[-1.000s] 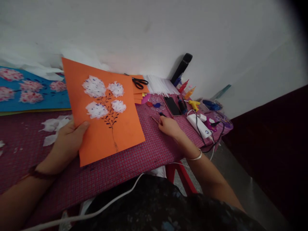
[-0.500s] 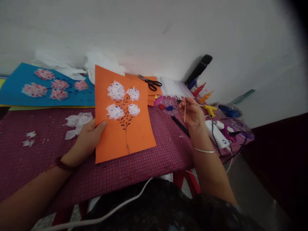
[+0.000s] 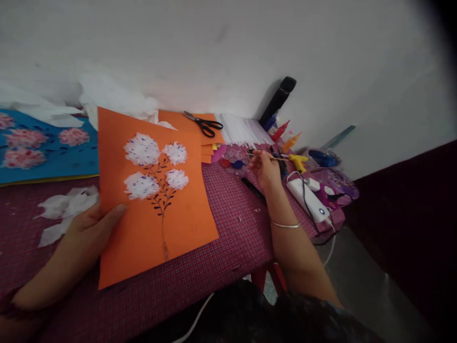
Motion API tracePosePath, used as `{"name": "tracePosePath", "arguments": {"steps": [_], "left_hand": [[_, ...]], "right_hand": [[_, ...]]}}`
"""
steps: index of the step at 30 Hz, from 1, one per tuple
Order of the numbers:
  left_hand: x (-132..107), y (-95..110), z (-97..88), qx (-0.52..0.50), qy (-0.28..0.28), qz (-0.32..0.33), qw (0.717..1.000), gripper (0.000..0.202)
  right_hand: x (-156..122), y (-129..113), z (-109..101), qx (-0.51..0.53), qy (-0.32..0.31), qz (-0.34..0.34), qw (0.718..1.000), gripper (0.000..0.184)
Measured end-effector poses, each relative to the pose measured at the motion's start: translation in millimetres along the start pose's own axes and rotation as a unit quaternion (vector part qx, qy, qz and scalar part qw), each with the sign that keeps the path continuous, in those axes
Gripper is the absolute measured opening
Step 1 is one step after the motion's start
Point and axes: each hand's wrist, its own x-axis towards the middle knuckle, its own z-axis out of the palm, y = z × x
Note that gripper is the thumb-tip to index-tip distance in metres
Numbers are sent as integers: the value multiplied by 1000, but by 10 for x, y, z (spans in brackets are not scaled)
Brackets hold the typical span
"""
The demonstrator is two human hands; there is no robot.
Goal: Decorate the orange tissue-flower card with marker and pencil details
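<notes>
My left hand (image 3: 87,233) grips the left edge of an orange paper sheet (image 3: 189,214), thumb on its front, and holds it tilted above the table. On the sheet are white tissue-paper flowers (image 3: 142,148) with blue specks, dark painted leaves and a thin stem. My right hand (image 3: 267,172) is closed on a thin wooden stick (image 3: 280,158) that lies nearly level across the fingers. It is beside a clear palette (image 3: 243,155) with red and blue paint. A black marker (image 3: 253,189) lies just left of my right wrist.
Behind the sheet, black-handled scissors (image 3: 210,126) rest on orange papers. A blue sheet (image 3: 71,162) with pink-white flowers and torn white tissue (image 3: 67,209) lie left. Paint bottles (image 3: 281,129), a yellow tool (image 3: 298,163) and a white device (image 3: 307,197) with cables stand right.
The view has shifted right and the orange sheet appears larger and nearer. My right hand has tipped the stick from upright to nearly level and has come closer to the palette.
</notes>
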Motion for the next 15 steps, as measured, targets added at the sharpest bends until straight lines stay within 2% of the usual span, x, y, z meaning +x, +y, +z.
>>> {"name": "tracePosePath", "arguments": {"steps": [3, 5, 10, 15], "left_hand": [[1, -22, 8, -2, -18, 25, 1000, 58], [7, -29, 19, -26, -38, 36, 998, 60], [2, -22, 22, -50, -43, 20, 998, 63], [15, -57, -65, 74, -21, 10, 997, 62]], "right_hand": [[22, 57, -34, -57, 48, -25, 997, 29], [14, 65, -20, -60, 62, -54, 995, 26], [-75, -4, 38, -118, 47, -95, 987, 20], [-46, 0, 19, -181, 44, -92, 978, 21]]}}
